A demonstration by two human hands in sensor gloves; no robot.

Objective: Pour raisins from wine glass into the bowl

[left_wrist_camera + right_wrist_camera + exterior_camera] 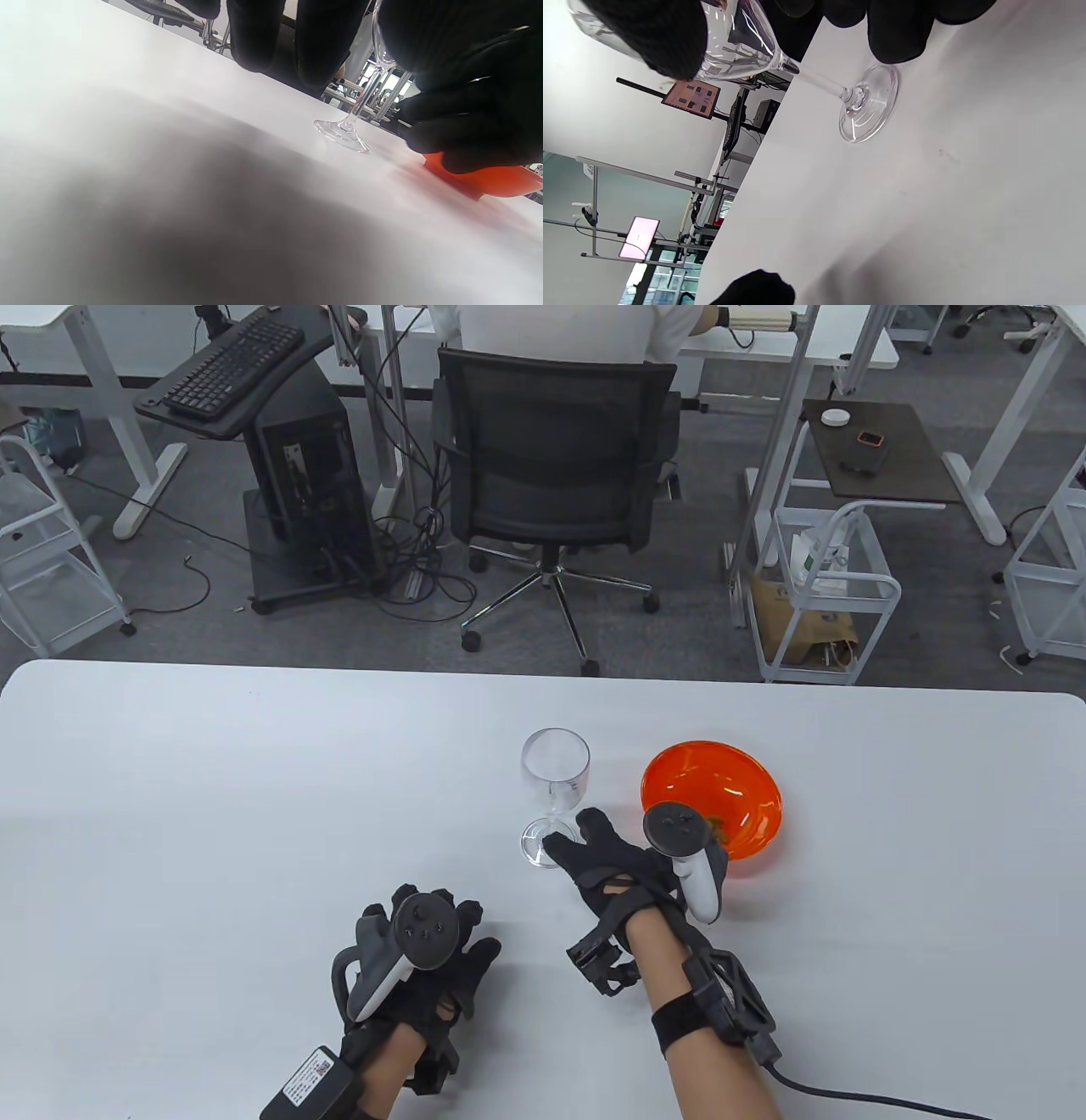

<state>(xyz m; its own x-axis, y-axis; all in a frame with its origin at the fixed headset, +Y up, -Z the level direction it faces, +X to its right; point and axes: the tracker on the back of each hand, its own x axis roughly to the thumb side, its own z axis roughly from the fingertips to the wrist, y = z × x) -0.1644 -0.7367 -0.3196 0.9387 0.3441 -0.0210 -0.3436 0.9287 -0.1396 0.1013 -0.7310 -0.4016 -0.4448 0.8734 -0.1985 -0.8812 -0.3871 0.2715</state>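
A clear wine glass [554, 780] stands upright on the white table [212, 780] and looks empty. Its foot shows in the left wrist view [341, 131] and the right wrist view [867, 106]. An orange bowl [747, 789] sits just right of it. The right tracker hides part of the bowl's inside, and a few small dark bits show by its edge. My right hand [573, 831] lies at the glass's foot with thumb and fingers apart, its fingertips [895, 38] close above the foot, gripping nothing. My left hand [475, 929] rests palm down on the table, holding nothing.
The bowl also shows in the left wrist view [488, 182], behind my right hand. An office chair [551, 475], carts and desks stand beyond the table's far edge.
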